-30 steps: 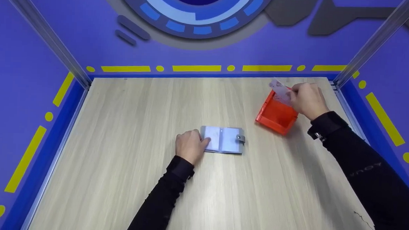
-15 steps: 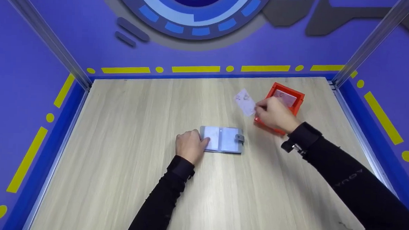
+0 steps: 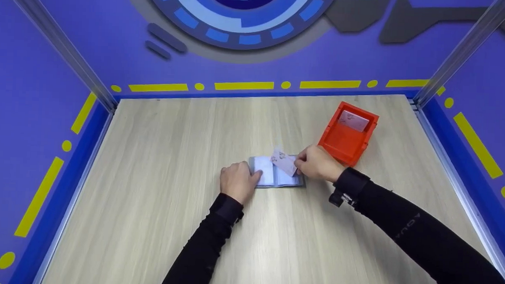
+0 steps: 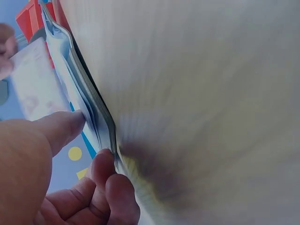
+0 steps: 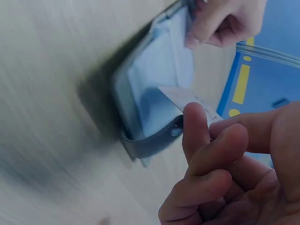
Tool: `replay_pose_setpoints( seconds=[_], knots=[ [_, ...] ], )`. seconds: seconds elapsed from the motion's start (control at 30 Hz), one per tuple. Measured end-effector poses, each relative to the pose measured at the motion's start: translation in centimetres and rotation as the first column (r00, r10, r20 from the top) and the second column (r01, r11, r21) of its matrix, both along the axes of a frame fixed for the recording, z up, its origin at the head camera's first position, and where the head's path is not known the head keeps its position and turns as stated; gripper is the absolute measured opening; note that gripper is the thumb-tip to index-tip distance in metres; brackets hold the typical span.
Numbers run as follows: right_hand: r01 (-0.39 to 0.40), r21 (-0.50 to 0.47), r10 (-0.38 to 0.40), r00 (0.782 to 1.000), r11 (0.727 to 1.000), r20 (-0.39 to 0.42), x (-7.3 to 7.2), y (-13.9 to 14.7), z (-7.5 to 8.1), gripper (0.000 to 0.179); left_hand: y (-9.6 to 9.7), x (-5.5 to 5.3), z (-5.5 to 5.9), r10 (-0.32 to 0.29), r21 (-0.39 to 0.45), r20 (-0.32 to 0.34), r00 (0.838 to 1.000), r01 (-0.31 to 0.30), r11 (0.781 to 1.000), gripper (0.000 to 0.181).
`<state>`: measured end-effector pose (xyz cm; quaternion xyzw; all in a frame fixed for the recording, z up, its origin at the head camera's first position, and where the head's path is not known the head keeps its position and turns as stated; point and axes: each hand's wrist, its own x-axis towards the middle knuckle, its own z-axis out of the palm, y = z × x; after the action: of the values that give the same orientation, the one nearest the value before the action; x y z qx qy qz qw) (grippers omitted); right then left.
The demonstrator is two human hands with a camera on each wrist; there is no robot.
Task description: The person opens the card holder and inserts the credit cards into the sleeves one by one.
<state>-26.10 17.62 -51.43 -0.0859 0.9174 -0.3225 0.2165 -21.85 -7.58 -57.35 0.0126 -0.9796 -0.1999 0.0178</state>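
A small grey card holder [image 3: 265,171] lies spread on the table, its clear sleeves facing up. My left hand [image 3: 237,181] grips its left edge, thumb on top of the sleeves and fingers at the outer side. Between thumb and fingers of my right hand [image 3: 317,163] is a pale printed card [image 3: 283,162], tilted above the right-hand page. In the right wrist view the snap strap [image 5: 152,140] sticks out from the holder's edge, below the card. The card's near end is hidden by my right fingers.
An orange-red bin [image 3: 345,139] stands to the right, behind my right hand. Another printed card [image 3: 354,120] leans inside at its far end. Blue-purple panels [image 3: 255,66] close in the wooden table [image 3: 173,135] at the back and sides.
My right hand has drawn the card out of the bin and carried it left and toward me, over the holder's right page. The left hand keeps its place on the holder.
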Motion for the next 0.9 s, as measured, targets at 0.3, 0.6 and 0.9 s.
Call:
replay_pose_setpoints(
  seconds=[0.3, 0.6, 0.9],
  knots=[
    [-0.001, 0.100, -0.004, 0.999, 0.995, 0.046, 0.05, -0.17, -0.74, 0.026, -0.01, 0.01, -0.03, -0.005, -0.009, -0.010, 1.000, 0.005, 1.000, 0.047],
    [0.020, 0.081, -0.022, 1.000, 0.996, 0.020, 0.48, -0.41, -0.81, 0.031, 0.03, 0.14, -0.10, -0.015, -0.024, -0.033, 0.999, 0.014, 1.000, 0.046],
    [0.011, 0.028, -0.011, 1.000, 1.000, 0.012, 0.53, -0.51, -0.80, 0.028, 0.04, 0.18, -0.08, -0.001, -0.015, -0.018, 1.000, 0.001, 1.000, 0.044]
  ],
)
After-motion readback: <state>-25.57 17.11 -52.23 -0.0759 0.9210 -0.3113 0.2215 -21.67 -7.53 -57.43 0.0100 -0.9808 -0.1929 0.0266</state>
